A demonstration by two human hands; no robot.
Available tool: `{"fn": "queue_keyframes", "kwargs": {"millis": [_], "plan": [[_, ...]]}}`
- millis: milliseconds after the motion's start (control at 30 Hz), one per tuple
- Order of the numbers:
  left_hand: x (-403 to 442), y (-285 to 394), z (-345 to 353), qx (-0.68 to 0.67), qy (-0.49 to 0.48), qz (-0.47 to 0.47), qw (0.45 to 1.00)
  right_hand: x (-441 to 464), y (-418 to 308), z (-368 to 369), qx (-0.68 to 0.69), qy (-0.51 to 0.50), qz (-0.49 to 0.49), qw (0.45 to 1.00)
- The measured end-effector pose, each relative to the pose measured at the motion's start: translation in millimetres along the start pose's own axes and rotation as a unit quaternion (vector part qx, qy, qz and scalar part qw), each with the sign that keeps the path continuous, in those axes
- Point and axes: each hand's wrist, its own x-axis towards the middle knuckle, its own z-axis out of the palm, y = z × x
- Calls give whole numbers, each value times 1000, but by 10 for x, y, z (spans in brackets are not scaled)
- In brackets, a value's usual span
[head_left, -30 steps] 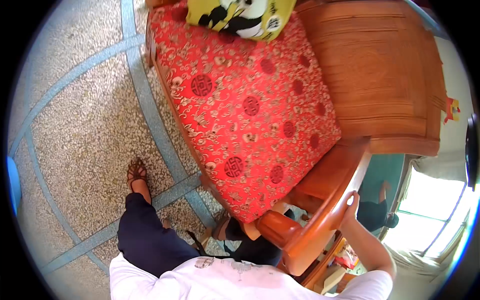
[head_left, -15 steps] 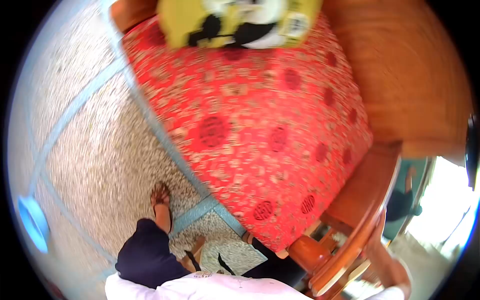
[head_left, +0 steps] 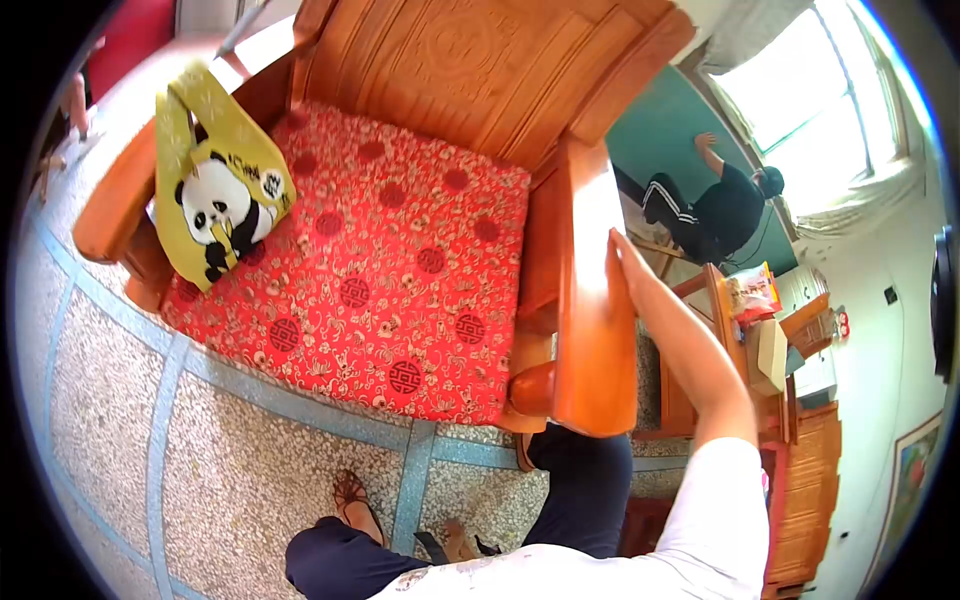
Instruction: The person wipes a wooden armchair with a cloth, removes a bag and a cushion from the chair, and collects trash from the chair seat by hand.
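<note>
My right hand [head_left: 624,262] rests against the outer edge of a glossy wooden armrest [head_left: 592,330], its fingers stretched along the wood and seen edge-on. Nothing is held in it. The armrest belongs to a carved wooden sofa chair with a tall backrest [head_left: 460,50]. On the seat lies a red patterned cushion [head_left: 400,260] with gold motifs and dark round emblems. A yellow-green panda bag [head_left: 225,185] stands at the cushion's left side, by the other armrest [head_left: 115,200]. My left hand is out of view.
Beyond the chair a person in dark clothes [head_left: 730,210] crouches by a teal wall panel [head_left: 640,130], one hand on it. A wooden cabinet [head_left: 735,330] at right holds a snack bag [head_left: 752,292] and boxes. Speckled floor tiles [head_left: 250,450] with blue strips lie around my feet.
My view has swung up and right; the backrest, whole panda bag, window and crouching person now show. My right hand stays at the armrest. A blue basin at the left has left view.
</note>
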Motion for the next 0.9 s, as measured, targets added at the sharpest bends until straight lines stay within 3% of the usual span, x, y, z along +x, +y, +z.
{"fn": "queue_keyframes", "kwargs": {"millis": [267, 333, 400, 433, 500, 567, 600, 733, 800, 833, 900], "plan": [[-697, -636, -679, -4, -1, 13, 1000, 287, 223, -206, -11, 121, -129, 984], [-834, -713, -931, 26, 45, 64, 997, 744, 325, -369, -68, 176, -101, 977], [-776, -726, -1213, 65, 148, 163, 973, 1180, 467, -555, -182, 241, -44, 952], [-749, -623, -1322, -14, 192, 190, 963, 776, 418, -423, -252, 258, -93, 928], [-1203, 153, -1538, -343, 191, 209, 896, -33, 280, -157, -382, 295, -169, 860], [-1842, 936, -1733, -479, 164, 200, 839, -144, 378, -177, -405, 279, -240, 837], [-2046, 1184, -1810, -482, 164, 201, 837, -196, 413, -225, -433, 271, -296, 808], [-2586, 1865, -1922, -402, 200, 351, 822, -473, 548, -253, -451, 294, -336, 773], [-2867, 2232, -1909, -382, 190, 432, 795, -610, 596, -275, -397, 257, -225, 852], [-3020, 2414, -1871, -378, 171, 457, 787, -782, 623, -291, -353, 231, -219, 880], [-3164, 2735, -1738, -350, 134, 488, 789, -838, 771, -344, -359, 212, -223, 881]]}}
